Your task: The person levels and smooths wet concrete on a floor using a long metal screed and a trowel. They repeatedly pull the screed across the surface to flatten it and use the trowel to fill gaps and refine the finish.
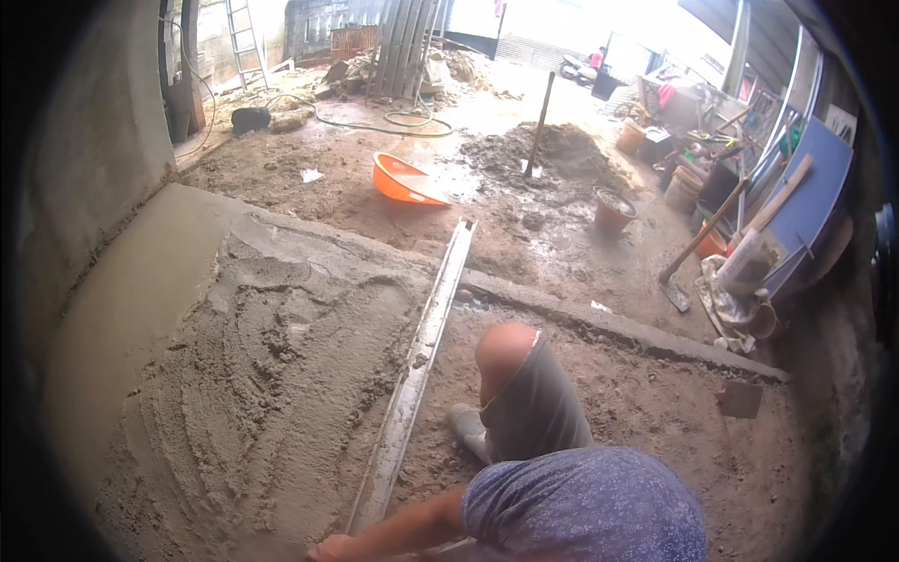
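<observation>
My right arm, in a blue patterned sleeve, reaches across the bottom of the view to the left. At its end, my right hand point(330, 549) is cut by the lower edge and its fingers are hidden. It is close to the near end of a long, mortar-smeared metal straightedge point(412, 379); whether it grips anything does not show. Left of the bar lies wet, ridged mortar point(272, 393), with a smooth grey strip point(140, 309) along the wall. My bent knee point(506, 356) and a pale boot point(468, 429) are right of the bar. My left hand is out of view.
A low concrete curb point(609, 323) crosses beyond the bar. Past it are an orange basin point(405, 180), a shovel handle point(541, 122) in a dark heap, a bucket point(614, 211) and a hoe point(702, 244). A hose point(375, 125) lies farther back. Boards and buckets crowd the right side.
</observation>
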A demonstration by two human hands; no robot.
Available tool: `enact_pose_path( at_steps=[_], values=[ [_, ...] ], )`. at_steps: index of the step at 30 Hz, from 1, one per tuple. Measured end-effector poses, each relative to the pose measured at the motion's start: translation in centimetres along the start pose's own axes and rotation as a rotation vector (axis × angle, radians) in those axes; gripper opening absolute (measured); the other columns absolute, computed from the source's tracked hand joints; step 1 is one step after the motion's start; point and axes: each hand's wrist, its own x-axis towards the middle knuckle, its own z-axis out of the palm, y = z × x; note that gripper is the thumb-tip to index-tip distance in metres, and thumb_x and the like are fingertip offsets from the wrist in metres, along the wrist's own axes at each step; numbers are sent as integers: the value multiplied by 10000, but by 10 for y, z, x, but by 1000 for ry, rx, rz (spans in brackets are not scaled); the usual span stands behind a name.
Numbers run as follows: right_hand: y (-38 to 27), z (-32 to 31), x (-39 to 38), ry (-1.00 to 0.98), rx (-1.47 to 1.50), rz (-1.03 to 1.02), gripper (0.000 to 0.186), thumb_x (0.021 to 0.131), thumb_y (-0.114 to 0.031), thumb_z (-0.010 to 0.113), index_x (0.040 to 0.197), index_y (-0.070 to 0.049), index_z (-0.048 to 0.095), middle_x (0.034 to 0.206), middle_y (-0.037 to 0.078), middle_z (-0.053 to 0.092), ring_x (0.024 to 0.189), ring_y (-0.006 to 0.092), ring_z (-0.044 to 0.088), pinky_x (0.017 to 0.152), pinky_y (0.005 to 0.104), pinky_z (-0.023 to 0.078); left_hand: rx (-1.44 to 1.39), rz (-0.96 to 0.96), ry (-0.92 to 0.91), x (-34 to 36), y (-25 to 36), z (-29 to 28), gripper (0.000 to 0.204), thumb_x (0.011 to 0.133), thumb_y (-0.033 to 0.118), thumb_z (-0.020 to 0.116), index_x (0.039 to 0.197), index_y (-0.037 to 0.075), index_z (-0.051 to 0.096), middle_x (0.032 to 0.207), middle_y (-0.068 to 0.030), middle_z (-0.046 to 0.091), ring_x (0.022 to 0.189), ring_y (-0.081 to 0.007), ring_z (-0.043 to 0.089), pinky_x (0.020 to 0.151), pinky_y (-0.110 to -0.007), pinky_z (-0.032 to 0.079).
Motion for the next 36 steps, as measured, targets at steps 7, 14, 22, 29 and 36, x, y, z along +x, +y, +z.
enact_pose_path(
  at_steps=[7,14,22,29,36],
  values=[
    [102,-114,-62,90,-82,548,235,961,-127,484,1165,-17,517,953,242,696,853,393,710,671,501,562,-130,-75,-38,-78,-92,40,553,936,377,611,1378,48,560,1325,-236,587,1227,-405,554,1059,-497,394],
    [268,-226,-116,327,-122,1062,403,904,-298,586,1195,-20,554,1051,286,675,1045,423,657,863,471,532,-278,-174,33,-138,-102,77,513,951,338,599,1363,35,563,1271,-232,621,1183,-394,588,1022,-470,431],
    [64,-88,-37,-51,775,809,483,941,-366,641,1154,62,567,981,172,680,852,236,640,766,396,552,-351,-196,116,-143,-90,85,468,968,294,586,1347,20,567,1210,-228,660,1131,-381,627,980,-439,474],
    [36,-173,-4,-463,195,248,415,1012,-369,511,1184,4,564,845,175,681,711,272,685,653,425,593,-333,-726,406,-160,-162,46,530,962,288,615,1388,-12,521,1314,-275,594,1217,-416,576,1026,-465,450],
    [266,-281,35,364,281,914,216,890,-211,644,900,-11,564,758,189,627,653,313,650,563,434,516,-290,-777,-71,-131,-214,54,963,883,615,617,1456,-119,372,1476,-330,420,1399,-426,399,1209,-467,226]
  ],
)
